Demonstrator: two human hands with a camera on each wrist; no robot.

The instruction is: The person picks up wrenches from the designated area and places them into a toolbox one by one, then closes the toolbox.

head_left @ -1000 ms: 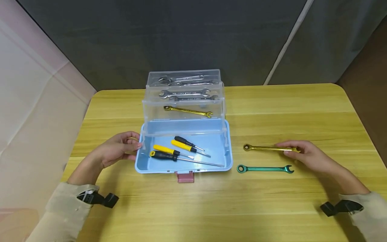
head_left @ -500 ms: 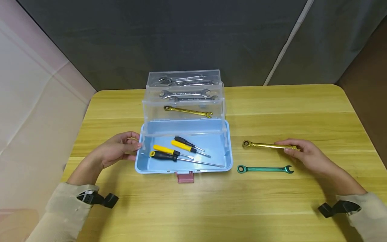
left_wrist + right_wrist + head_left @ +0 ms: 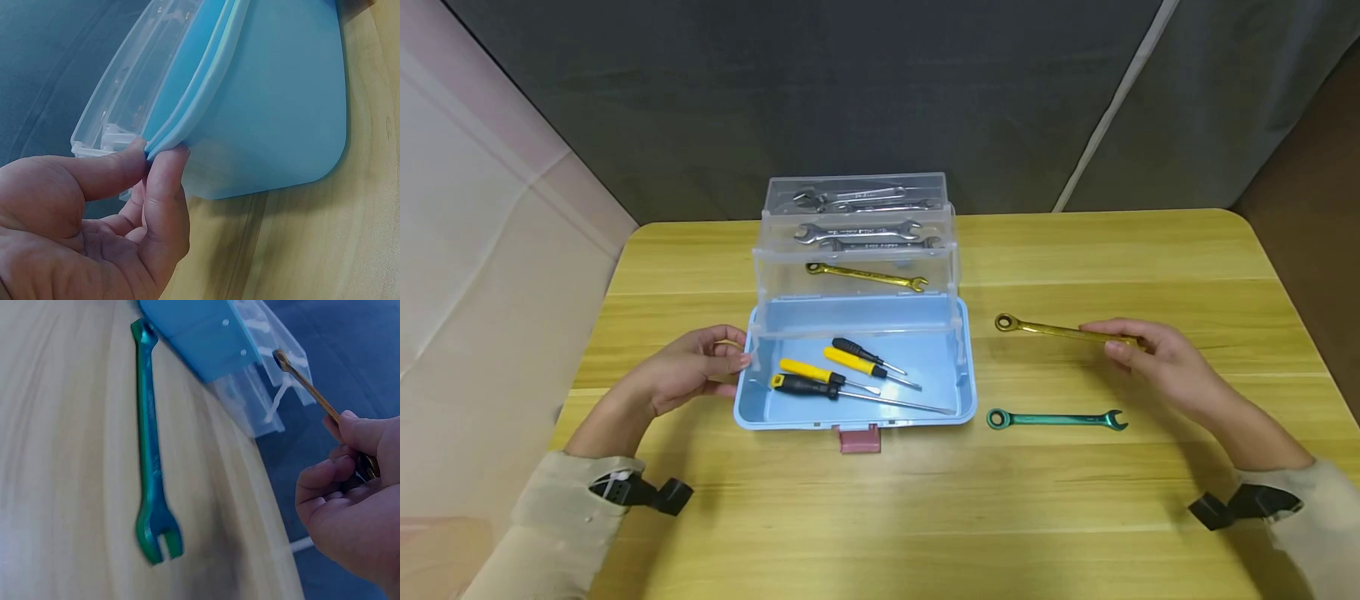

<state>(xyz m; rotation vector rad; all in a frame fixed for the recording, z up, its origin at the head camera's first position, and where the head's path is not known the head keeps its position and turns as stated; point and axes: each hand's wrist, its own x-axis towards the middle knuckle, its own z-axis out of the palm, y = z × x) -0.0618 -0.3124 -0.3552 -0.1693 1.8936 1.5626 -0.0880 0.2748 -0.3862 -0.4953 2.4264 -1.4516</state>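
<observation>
My left hand [image 3: 696, 367] pinches the left rim of a light blue toolbox [image 3: 742, 400] between thumb and fingers; the left wrist view shows the grip on the rim [image 3: 187, 125]. To the right of the box, my right hand [image 3: 1165, 358] holds a gold ratchet wrench [image 3: 1052, 330] near its open end, raised over the table, its ring end pointing left. Below it a green ratchet wrench [image 3: 1056, 419] lies flat on the table. Inside the box rest several screwdrivers, among them a long black one [image 3: 805, 386] and a yellow one [image 3: 850, 361].
Clear tiered trays [image 3: 857, 250] stand raised behind the box, holding silver wrenches [image 3: 859, 232] and another gold wrench [image 3: 867, 275]. A pink latch [image 3: 860, 440] hangs at the box's front. The wooden table [image 3: 925, 517] meets a dark curtain [image 3: 850, 100] at the back.
My right hand has lifted the gold wrench up and away from the green one, and its ring end has risen and shifted slightly left. My left hand stays on the box rim.
</observation>
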